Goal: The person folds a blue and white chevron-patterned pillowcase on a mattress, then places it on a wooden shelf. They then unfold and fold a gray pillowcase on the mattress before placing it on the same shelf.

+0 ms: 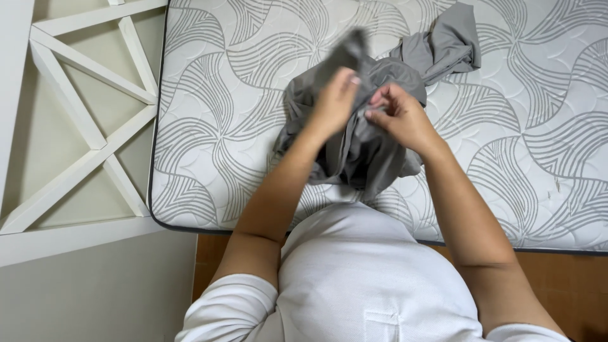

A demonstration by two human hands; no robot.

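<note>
Over the near edge of the quilted mattress (506,158), the left hand (334,104) and right hand (399,117) each pinch the bunched grey garment (354,152), lifted, crumpled and not yet folded, one end trailing toward the far edge.

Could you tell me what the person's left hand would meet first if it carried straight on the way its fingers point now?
The left hand points up and slightly right, gripping the grey garment. It would probably meet the blurred raised fold of that garment first, then the patterned mattress beyond; depth is unclear.
</note>
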